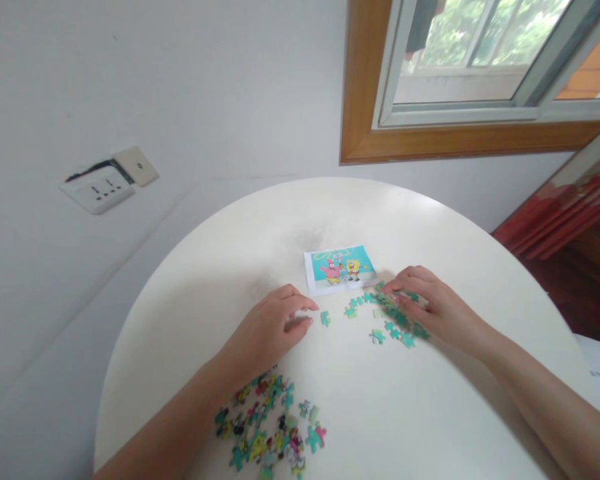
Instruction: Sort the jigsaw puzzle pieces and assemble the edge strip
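Observation:
My left hand [273, 325] is over the table just left of a single teal jigsaw piece [325, 318], its thumb and fingers apart and nothing between them. My right hand [433, 303] reaches into a loose cluster of teal jigsaw pieces [397, 319], fingertips touching some of them and thumb spread from the fingers. Its palm hides part of that cluster. Behind both hands lies a small picture card [345, 268] with a pink starfish and a yellow sponge cartoon figure. Under my left forearm spreads a mixed heap of multicoloured jigsaw pieces [257, 445], partly covered by the arm.
The round white table [220, 253] stands against a pale wall. A wall socket [103, 190] is at the left. A wood-framed window [460, 143] is at the upper right, with a red curtain [555, 217] beside it.

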Motion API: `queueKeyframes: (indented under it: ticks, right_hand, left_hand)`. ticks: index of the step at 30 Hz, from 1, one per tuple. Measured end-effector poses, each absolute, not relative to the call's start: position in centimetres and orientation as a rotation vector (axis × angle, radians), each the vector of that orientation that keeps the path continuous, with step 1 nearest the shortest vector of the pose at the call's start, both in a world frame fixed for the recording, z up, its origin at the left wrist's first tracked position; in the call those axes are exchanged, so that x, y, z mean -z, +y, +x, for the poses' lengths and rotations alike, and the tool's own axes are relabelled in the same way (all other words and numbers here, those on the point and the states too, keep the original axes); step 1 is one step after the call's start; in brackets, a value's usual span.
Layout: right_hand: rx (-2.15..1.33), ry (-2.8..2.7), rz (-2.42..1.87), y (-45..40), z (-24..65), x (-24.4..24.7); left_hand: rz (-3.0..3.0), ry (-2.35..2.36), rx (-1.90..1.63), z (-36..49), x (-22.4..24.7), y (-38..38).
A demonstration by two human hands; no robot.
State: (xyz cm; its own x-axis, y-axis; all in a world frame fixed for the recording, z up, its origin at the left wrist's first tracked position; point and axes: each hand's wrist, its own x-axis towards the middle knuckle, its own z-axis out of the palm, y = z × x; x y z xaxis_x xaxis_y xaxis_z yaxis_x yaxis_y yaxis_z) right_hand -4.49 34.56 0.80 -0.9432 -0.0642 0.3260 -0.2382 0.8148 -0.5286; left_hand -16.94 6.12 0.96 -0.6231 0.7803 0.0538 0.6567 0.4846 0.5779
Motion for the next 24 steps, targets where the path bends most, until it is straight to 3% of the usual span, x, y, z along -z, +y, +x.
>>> queueKeyframes:
  ticks: [17, 24]
  right_hand:
    - [-0.779, -2.724, 0.049, 35.42, -4.82, -0.54]
    - [-0.8, -2.722, 0.179, 34.68, -4.89, -0.14]
  left_hand:
    - [1.292, 2.583, -0.783, -16.18, -0.04, 6.9]
    - [1.282, 2.589, -0.799, -16.07, -0.25, 7.16]
